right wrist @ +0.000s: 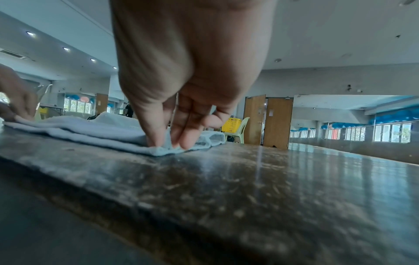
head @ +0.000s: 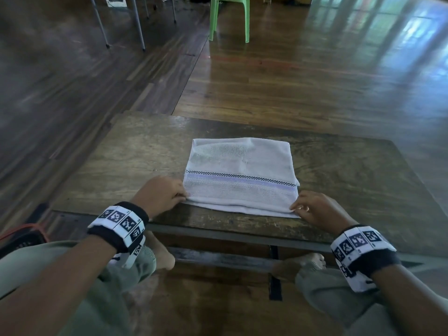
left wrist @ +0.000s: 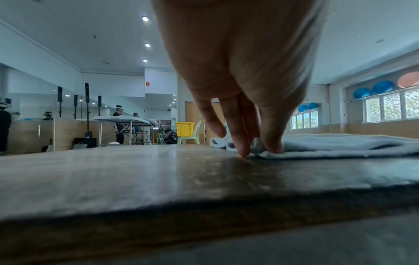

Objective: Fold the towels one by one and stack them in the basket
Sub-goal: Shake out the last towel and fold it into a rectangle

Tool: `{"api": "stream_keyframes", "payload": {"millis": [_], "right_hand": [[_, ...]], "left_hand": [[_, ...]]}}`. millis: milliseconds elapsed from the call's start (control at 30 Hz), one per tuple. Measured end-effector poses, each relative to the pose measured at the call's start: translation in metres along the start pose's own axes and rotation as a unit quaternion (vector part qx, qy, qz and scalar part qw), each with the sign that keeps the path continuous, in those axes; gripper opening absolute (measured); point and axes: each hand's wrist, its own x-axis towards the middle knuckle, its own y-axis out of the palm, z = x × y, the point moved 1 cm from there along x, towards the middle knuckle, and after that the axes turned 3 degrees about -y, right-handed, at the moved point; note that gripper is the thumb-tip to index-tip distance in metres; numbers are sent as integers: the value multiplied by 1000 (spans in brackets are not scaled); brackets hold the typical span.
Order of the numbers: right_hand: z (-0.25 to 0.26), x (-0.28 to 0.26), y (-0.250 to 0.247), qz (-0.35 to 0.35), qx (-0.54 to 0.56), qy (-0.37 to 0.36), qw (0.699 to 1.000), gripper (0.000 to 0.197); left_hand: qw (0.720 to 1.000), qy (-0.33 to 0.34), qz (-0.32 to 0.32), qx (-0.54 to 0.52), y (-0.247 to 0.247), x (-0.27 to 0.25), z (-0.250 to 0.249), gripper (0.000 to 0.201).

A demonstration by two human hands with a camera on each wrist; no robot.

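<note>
Your left hand [head: 161,193] and right hand [head: 315,207] each pinch a near corner of the folded white towel [head: 240,175], which stretches away from your fingers toward the wooden table's [head: 126,154] far edge

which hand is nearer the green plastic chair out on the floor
Left, narrowly. The left hand pinches the near left corner of the pale blue folded towel, a little farther up the table toward the green plastic chair; the right hand pinches the near right corner.

The towel [head: 240,177] is pale blue-white with a lilac band and a black-and-white checked stripe. The counter [head: 121,161] is dark mottled brown. Beyond stands a light green plastic chair [head: 229,15].
</note>
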Motion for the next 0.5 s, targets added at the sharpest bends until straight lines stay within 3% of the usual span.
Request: {"api": "stream_keyframes", "payload": {"millis": [100,300,500], "right_hand": [[3,1,-4,17,-18,-1,1000,11],[0,-6,-6,-34,-23,-29,999,17],[-1,-14,-6,58,-11,2,998,37]], "left_hand": [[999,-9,9,-31,4,-1,0,19],[995,4,25,-93,10,-8,6,18],[995,1,54,-83,11,-13,8,39]]}}
